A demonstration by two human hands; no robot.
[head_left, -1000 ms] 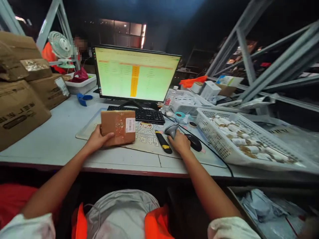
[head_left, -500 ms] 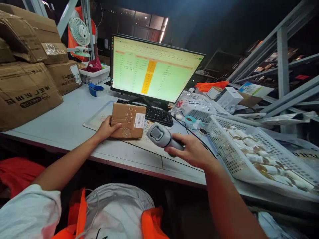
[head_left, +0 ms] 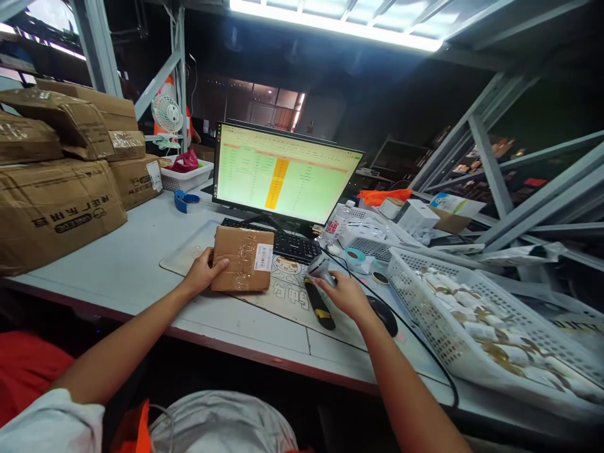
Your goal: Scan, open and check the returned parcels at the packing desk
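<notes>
My left hand (head_left: pixel 204 272) grips the left edge of a small taped cardboard box (head_left: pixel 236 259), thumb on its front face. A white barcode label (head_left: pixel 263 257) is stuck on the box's right side. The box is tilted up above the desk mat (head_left: pixel 287 296), in front of the keyboard (head_left: pixel 297 246). My right hand (head_left: pixel 343 293) is closed round the handle of a grey barcode scanner (head_left: pixel 321 269), held low over the mat. Just below the scanner lies a black and yellow-marked tool (head_left: pixel 321 307). A black mouse (head_left: pixel 382 316) sits partly behind my right wrist.
A monitor (head_left: pixel 283 173) showing a spreadsheet stands behind the keyboard. Large cartons (head_left: pixel 61 207) are stacked at left. A white basket (head_left: pixel 425 321) of small wrapped items stands at right. A blue tape dispenser (head_left: pixel 185 201), tape rolls (head_left: pixel 355 255) and a black cable (head_left: pixel 438 365) are on the desk.
The scanner has moved away from me, lower and turned toward the monitor, uncovering the black tool and the mouse. My left hand still holds the box. The view has tipped upward.
</notes>
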